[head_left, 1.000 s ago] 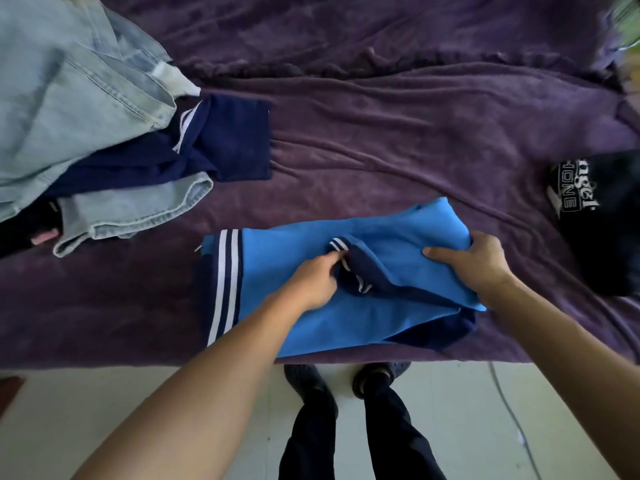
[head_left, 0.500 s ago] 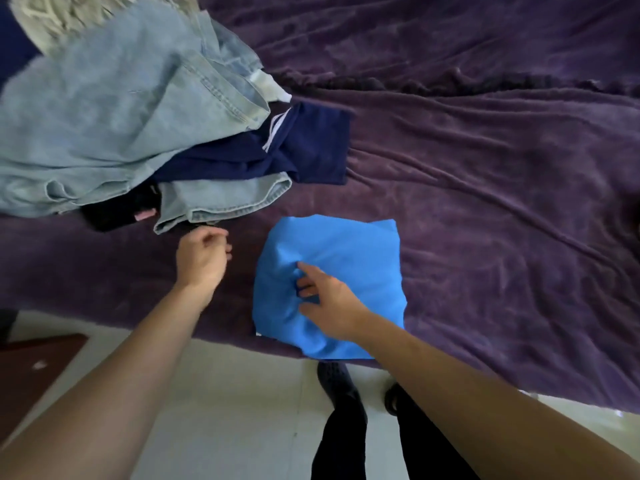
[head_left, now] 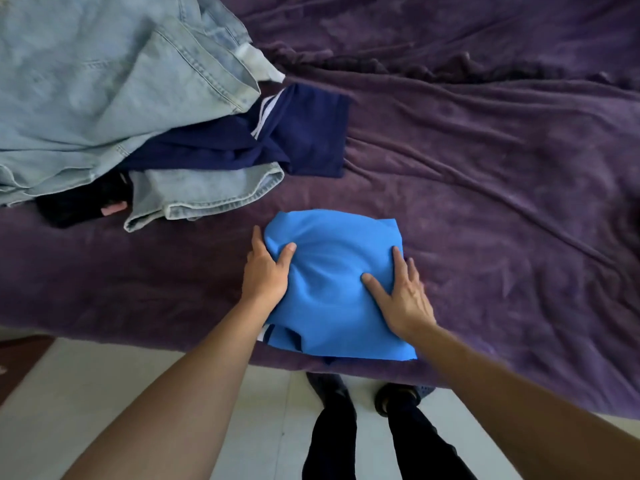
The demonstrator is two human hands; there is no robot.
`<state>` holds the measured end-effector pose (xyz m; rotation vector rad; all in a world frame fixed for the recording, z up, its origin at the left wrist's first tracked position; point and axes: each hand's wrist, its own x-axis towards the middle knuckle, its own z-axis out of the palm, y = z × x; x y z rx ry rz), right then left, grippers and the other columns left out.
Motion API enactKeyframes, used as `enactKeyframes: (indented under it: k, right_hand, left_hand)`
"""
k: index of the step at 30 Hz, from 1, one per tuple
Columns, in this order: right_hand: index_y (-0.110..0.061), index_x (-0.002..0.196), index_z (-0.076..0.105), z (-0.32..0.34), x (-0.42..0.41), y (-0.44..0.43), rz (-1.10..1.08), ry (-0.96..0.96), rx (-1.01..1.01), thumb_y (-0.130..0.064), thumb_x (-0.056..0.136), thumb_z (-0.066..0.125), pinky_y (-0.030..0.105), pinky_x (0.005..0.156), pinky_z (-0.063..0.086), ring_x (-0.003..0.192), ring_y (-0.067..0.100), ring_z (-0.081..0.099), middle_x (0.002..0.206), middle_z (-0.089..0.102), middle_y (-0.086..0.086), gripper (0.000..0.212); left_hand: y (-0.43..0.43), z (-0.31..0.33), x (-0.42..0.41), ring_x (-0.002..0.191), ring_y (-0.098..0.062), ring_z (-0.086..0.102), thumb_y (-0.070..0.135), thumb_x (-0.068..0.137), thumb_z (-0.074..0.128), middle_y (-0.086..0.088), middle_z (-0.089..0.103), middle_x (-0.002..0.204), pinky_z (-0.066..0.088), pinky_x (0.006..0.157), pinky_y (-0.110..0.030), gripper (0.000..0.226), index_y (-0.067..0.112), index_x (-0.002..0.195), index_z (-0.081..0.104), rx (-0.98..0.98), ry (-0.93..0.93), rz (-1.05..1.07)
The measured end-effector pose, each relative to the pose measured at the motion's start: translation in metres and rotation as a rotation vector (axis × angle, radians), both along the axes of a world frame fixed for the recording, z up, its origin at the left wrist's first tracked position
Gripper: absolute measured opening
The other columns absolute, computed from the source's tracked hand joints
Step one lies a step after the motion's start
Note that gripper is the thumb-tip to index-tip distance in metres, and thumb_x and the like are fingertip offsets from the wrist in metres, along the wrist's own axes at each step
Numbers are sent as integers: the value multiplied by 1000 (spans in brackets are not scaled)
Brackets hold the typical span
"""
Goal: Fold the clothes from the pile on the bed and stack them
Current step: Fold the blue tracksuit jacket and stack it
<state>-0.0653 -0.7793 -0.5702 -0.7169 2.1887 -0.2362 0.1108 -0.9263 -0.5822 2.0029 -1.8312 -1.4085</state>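
Blue shirt (head_left: 332, 289) looks fully folded, sitting at the near edge of the bed (head_left: 485, 202). Left hand (head_left: 265, 268) pinches its left side. Right hand (head_left: 403, 296) lies flat, fingers spread, on its right side. Next up I'd guess: scoop it up level and stack it, then grab from the denim pile (head_left: 104, 98) up-left of it.

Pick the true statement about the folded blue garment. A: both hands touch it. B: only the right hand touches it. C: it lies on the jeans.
A: the left hand pinches the blue garment at its left edge, and the right hand rests flat on its right side.
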Motion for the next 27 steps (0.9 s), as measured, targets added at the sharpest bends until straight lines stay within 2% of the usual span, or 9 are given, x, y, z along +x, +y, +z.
enactKeyframes:
  k: [3, 5, 7, 12, 16, 18, 22, 25, 27]
  right_hand:
    - [-35, 152, -4, -17, 15, -2, -4, 58, -16, -70, 88, 36, 47, 105, 33, 143, 28, 18, 160, 12, 6, 83]
    - [-35, 152, -1, -18, 16, -1, -31, 75, -58, -66, 91, 37, 44, 92, 42, 131, 32, 37, 153, 25, 7, 79]
    - [-38, 152, 6, -8, 11, 2, -88, 35, -101, -61, 92, 42, 40, 80, 43, 114, 34, 52, 142, 37, 7, 73]
    - [-43, 147, 25, 34, -27, 17, -171, -17, -226, -55, 91, 52, 39, 92, 45, 113, 26, 55, 130, 51, 0, 64]
    - [-43, 145, 32, 73, -89, 42, -166, 57, -281, -52, 91, 54, 35, 92, 44, 113, 24, 55, 128, 54, -3, 59]
    - [-44, 143, 33, 88, -130, 59, -163, 120, -309, -52, 90, 55, 35, 93, 43, 114, 23, 55, 129, 55, -4, 58]
    - [-44, 141, 36, 109, -234, 88, -175, 272, -392, -53, 87, 57, 40, 92, 46, 112, 26, 57, 126, 57, -3, 59]
    - [-41, 142, 38, 125, -327, 102, -167, 351, -453, -51, 87, 60, 42, 94, 45, 113, 28, 57, 125, 58, 2, 60]
    - [-41, 142, 38, 136, -391, 109, -168, 378, -488, -51, 87, 60, 43, 97, 44, 117, 28, 55, 130, 57, 3, 60]
  left_hand:
    - [-1, -9, -4, 127, -41, 41, 51, 94, 44, -19, 41, 142, 36, 104, -49, 74, 25, 152, 6, -45, -47, -6]
    - [1, -4, -7, 125, -42, 44, 48, 96, 41, -19, 45, 140, 35, 101, -45, 67, 25, 152, 11, -67, -50, -10]
    - [2, 8, -10, 121, -41, 48, 43, 99, 39, -17, 50, 137, 37, 97, -41, 58, 22, 149, 21, -67, -25, -2]
    - [16, 47, -40, 117, -37, 51, 27, 101, 40, -20, 56, 125, 33, 87, -30, 38, 2, 128, 46, -42, 71, 55]
    - [30, 73, -100, 120, -35, 50, 21, 100, 42, -23, 55, 128, 36, 99, -36, 36, -3, 125, 51, -8, 124, 17]
    - [41, 84, -143, 121, -34, 50, 21, 100, 43, -21, 55, 129, 36, 101, -36, 35, -2, 126, 52, 5, 167, -8]
    - [65, 108, -252, 123, -29, 49, 17, 100, 43, -18, 53, 131, 34, 92, -25, 35, -2, 128, 50, 13, 305, -8]
    - [81, 123, -346, 128, -26, 46, 18, 101, 42, -15, 50, 137, 33, 94, -20, 39, 0, 134, 46, -39, 390, -6]
    - [87, 129, -413, 126, -22, 47, 17, 101, 42, -11, 52, 135, 34, 90, -16, 37, 2, 135, 47, -70, 456, -4]
